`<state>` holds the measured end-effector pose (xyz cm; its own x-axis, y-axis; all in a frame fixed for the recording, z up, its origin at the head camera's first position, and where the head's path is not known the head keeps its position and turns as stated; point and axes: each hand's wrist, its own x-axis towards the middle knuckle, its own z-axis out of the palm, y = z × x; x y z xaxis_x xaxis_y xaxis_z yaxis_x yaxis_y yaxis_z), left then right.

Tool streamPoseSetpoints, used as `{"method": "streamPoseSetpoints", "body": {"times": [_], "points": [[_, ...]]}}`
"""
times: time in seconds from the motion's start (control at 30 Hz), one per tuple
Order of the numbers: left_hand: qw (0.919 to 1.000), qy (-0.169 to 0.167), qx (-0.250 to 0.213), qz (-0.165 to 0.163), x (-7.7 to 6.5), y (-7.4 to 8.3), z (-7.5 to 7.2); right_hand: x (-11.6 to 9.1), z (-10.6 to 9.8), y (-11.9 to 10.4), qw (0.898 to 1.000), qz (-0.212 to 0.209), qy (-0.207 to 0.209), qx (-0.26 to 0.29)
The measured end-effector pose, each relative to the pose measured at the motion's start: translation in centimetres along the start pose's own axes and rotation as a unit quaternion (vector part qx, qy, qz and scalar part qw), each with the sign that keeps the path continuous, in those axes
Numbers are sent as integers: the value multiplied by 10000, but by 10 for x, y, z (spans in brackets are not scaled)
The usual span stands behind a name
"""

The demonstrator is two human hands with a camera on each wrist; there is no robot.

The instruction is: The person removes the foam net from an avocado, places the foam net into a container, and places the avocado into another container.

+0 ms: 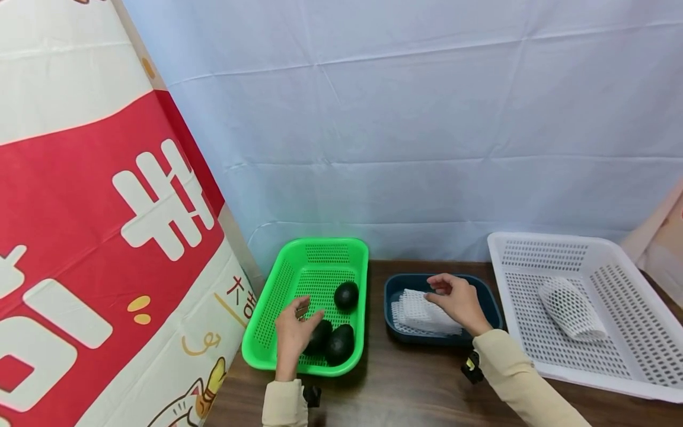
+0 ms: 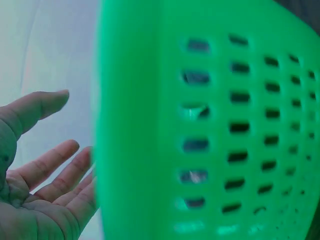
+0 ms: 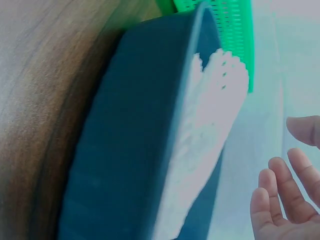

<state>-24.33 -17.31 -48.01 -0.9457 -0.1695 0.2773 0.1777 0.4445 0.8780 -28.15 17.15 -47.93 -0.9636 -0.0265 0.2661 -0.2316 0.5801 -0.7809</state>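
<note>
My left hand hovers over the front of a green basket, fingers parted and holding nothing. Beneath and beside it lie two dark avocados, one partly hidden and one in plain sight. Farther back in the same basket sits a third avocado. My right hand is above a dark blue bin, its fingers loosely bent with a gap to the thumb. White foam net sleeves are stacked in that bin. In the right wrist view, the hand is apart from the sleeves.
At the right stands a white basket with one net-wrapped dark item inside. All three containers rest on a brown wooden table. A pale cloth hangs behind, and a printed red and white cloth hangs at the left.
</note>
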Motion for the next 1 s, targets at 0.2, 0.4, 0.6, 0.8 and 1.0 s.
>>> {"method": "streamPoseSetpoints", "body": {"times": [0.2, 0.4, 0.6, 0.8, 1.0], "points": [[9997, 22, -209, 78, -2, 14, 4, 1, -13, -10, 9997, -178, 170, 73], [9992, -13, -368, 171, -2, 23, 12, 2, -26, -18, 9995, -150, 288, -21], [9988, -27, -426, 230, -5, 31, 26, 5, -43, -21, 9994, -91, 325, -17], [9983, -141, -460, 328, -9, 35, 38, 2, -58, -16, 9989, -70, 457, -51], [9977, -258, -459, 433, -13, 41, 49, -2, -75, -9, 9978, -130, 636, -94]]}}
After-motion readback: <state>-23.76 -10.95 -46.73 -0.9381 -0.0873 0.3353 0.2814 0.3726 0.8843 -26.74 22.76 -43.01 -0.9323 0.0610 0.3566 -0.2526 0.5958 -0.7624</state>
